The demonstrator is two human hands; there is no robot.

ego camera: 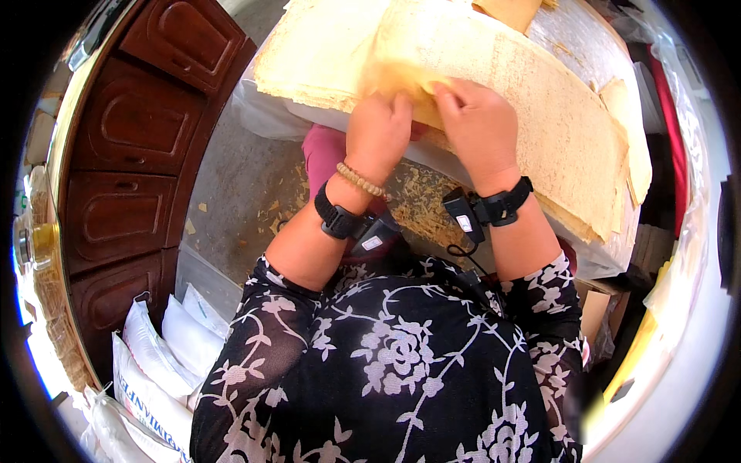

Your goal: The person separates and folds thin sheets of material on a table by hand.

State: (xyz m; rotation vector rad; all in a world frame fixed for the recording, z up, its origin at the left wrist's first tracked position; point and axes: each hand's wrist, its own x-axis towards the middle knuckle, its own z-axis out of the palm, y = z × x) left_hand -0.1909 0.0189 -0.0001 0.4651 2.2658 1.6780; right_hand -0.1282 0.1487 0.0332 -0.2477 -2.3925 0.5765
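Note:
A broad stack of thin, yellowish sheets (538, 110) with ragged edges lies before me; their material is not certain. At the stack's near edge, my left hand (377, 130) pinches the edge of a thin yellow sheet (399, 72), which is partly blurred. My right hand (481, 124) has thumb and fingers closed on the same sheet, a short way to the right. The sheet's far part merges with the pale layers beneath it, so its full outline cannot be told.
White plastic wrapping (602, 260) shows under the stack. Dark red-brown wooden cabinets (124, 124) line the left. White filled sacks (153, 353) with printing stand at lower left. Yellowish flakes (425, 202) litter the floor. A cardboard box (599, 307) sits at right.

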